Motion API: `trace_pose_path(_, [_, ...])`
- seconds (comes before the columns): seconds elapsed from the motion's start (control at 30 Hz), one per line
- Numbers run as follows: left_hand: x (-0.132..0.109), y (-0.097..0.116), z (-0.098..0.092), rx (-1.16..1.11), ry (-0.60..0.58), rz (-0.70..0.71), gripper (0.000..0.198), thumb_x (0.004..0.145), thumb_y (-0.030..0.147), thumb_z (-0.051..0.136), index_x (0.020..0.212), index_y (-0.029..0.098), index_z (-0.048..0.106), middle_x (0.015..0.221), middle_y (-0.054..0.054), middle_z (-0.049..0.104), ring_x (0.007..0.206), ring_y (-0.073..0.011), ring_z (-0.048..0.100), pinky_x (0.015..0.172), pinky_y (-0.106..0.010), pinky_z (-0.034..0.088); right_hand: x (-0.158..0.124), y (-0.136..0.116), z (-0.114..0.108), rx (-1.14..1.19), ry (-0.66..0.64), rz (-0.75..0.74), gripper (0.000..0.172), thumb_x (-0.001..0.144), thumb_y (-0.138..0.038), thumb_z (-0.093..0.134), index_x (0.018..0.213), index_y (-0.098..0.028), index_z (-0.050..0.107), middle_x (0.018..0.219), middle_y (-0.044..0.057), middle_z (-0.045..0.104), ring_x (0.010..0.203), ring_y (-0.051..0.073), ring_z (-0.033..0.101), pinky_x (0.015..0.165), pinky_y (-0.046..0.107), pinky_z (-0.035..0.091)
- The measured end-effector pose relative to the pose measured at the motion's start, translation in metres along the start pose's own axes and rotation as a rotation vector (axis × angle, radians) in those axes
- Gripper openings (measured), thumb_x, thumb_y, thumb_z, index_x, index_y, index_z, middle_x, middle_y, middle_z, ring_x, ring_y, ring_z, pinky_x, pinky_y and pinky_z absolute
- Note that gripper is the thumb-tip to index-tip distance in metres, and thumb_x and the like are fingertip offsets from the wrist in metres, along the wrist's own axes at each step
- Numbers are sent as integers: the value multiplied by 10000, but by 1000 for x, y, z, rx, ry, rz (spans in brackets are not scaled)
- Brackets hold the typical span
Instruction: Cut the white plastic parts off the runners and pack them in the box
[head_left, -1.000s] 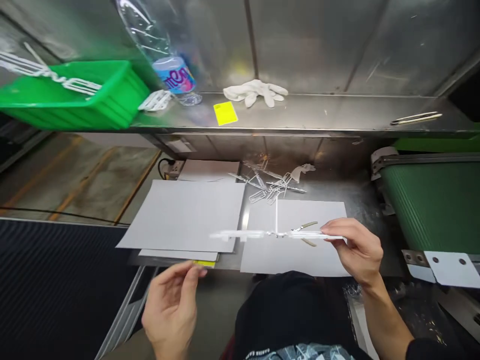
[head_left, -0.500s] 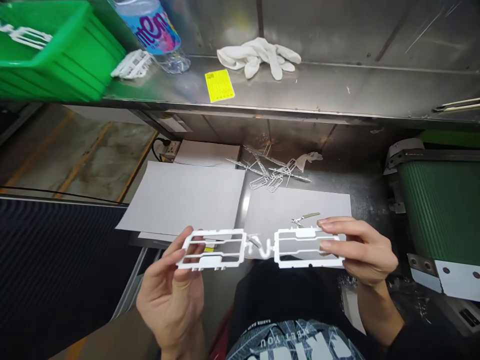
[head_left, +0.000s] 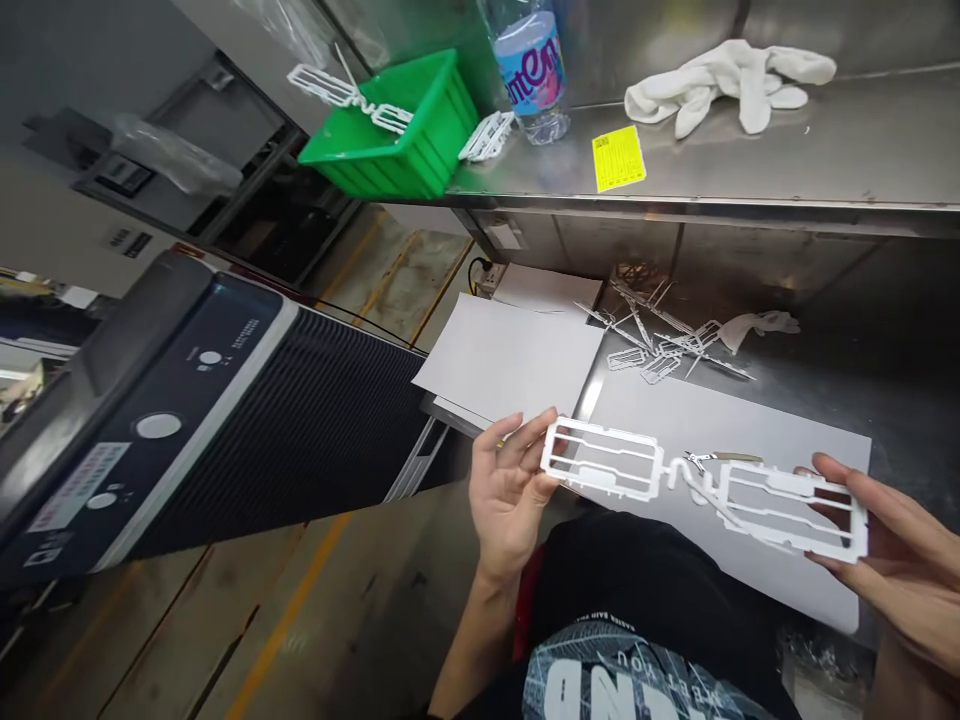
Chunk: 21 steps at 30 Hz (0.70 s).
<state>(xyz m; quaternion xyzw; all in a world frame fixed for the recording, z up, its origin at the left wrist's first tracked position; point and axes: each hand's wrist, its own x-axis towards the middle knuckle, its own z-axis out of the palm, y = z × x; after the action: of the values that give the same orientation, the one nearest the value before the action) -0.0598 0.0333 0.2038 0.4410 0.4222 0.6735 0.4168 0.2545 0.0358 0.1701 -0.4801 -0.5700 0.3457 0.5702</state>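
A white plastic part [head_left: 600, 480], two slotted rectangular frames joined by a curved middle piece, is held up over the white sheets. My left hand [head_left: 510, 495] pinches its left end between thumb and fingers. At the other end, my right hand [head_left: 892, 540] grips the right frame, thumb below and fingers above. A thin white rod slants down from the middle across the right frame. Behind the part, small cutters [head_left: 724, 457] lie on a white sheet [head_left: 675, 420]. Farther back are several similar white frames [head_left: 660, 365] in a loose pile.
On the metal shelf [head_left: 720, 175] stand a green bin [head_left: 405, 150] with white frames, a bottle [head_left: 532, 75], a yellow label [head_left: 619, 158] and white gloves [head_left: 731, 85]. Another glove [head_left: 757, 325] lies by the pile. A black ribbed machine [head_left: 300, 430] stands at the left.
The view has swung left, so the table and shelf items appear farther right and the machine's control panel shows. The held part now slopes down to the right, and its slanting rod is visible. Both hands keep their grip.
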Motion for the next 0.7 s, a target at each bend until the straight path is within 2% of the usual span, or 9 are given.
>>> trace_pose_path(0.1, [-2,-1,-1,-13,-9,6,490,941,136,737,1381,305,603,1368,-45,720,1202,-186,722,1045,-239,592,-1,-1,-9,1,-83,-24,673,713,-76,871,1347,-240,716,1295,96,748,1105,349,755,865,393,714])
trace_pose_path(0.2, [-2,-2,-2,6,9,23,488,933,143,749,1369,315,613,1331,-37,741,1146,-187,749,1007,-234,615,0,-2,-13,-48,-103,-5,646,730,-149,879,1338,-297,720,1268,71,762,1092,345,759,884,408,705])
trace_pose_path(0.33, [-4,-1,-4,48,14,25,496,924,166,767,1362,348,620,1290,-12,761,1056,-176,780,944,-225,643,-1,0,-15,-97,-79,-95,678,703,-109,890,1330,-310,728,1250,120,760,1050,384,763,817,426,725])
trace_pose_path(0.43, [-4,-2,-5,97,30,19,489,918,212,782,1358,348,619,1279,-33,764,999,-192,794,887,-248,667,0,1,-16,-103,-63,-116,709,691,-64,887,1343,-291,723,1245,153,756,1055,410,755,813,453,726])
trace_pose_path(0.57, [-3,-3,-7,138,29,36,444,891,303,816,1306,299,659,1270,-85,763,1045,-247,785,913,-332,676,5,1,-17,-53,-100,-134,699,711,-60,871,1363,-258,711,1240,158,758,1062,417,752,841,459,721])
trace_pose_path(0.63, [-3,-3,-7,144,18,50,408,897,284,809,1284,291,679,1277,-83,761,1094,-251,771,949,-341,666,5,2,-16,-47,-115,-155,719,696,-28,865,1361,-254,711,1236,146,762,1067,416,751,847,461,720])
trace_pose_path(0.7, [-4,-3,-7,143,13,61,399,917,220,782,1292,312,679,1272,-55,767,1136,-238,756,971,-325,657,3,1,-14,-69,-62,-132,725,663,-14,880,1324,-275,734,1208,123,777,1037,405,764,847,453,719])
